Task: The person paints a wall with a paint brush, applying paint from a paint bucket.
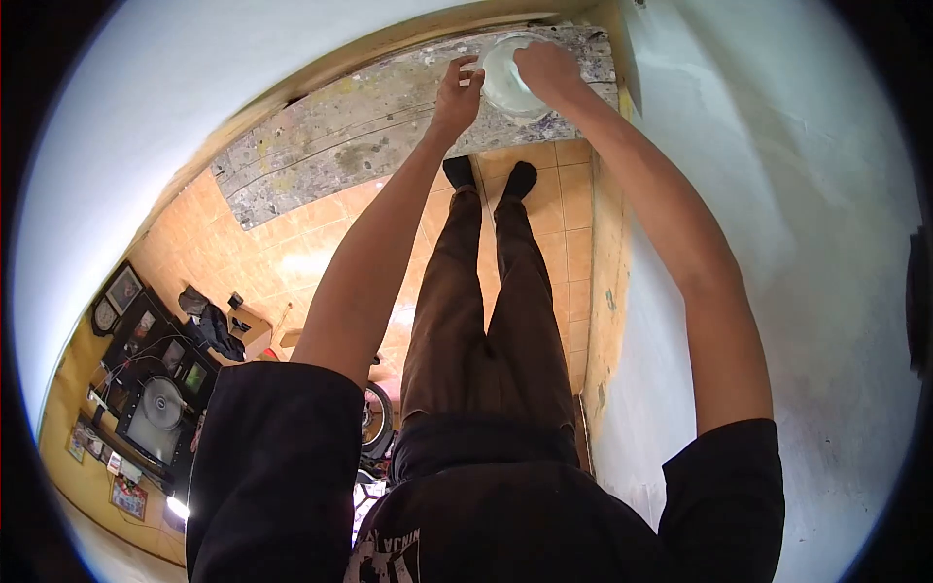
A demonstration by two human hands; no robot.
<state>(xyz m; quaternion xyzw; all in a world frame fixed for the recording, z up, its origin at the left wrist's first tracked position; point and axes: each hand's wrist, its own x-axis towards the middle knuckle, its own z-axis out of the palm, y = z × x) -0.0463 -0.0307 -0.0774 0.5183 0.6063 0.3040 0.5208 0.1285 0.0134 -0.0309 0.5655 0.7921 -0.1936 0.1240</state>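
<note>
A round, pale, translucent container (pixel 510 105) stands near the right end of a worn, paint-spattered wooden plank (pixel 340 136). My left hand (pixel 459 92) is at the container's left side, fingers apart and curved, with the fingertips right by the rim. Over the container's right edge, my right hand (pixel 547 70) is closed, knuckles up and fingers pointing down into it. Whitish material shows inside, below those fingers. I cannot tell what the right hand holds.
Orange floor tiles (pixel 321 228) lie below the plank, where my feet in black socks (pixel 520 181) stand. A pale painted wall (pixel 758 194) rises close on the right. Behind at lower left are a fan (pixel 162 403), a cardboard box (pixel 255 330) and a wheel (pixel 377 418).
</note>
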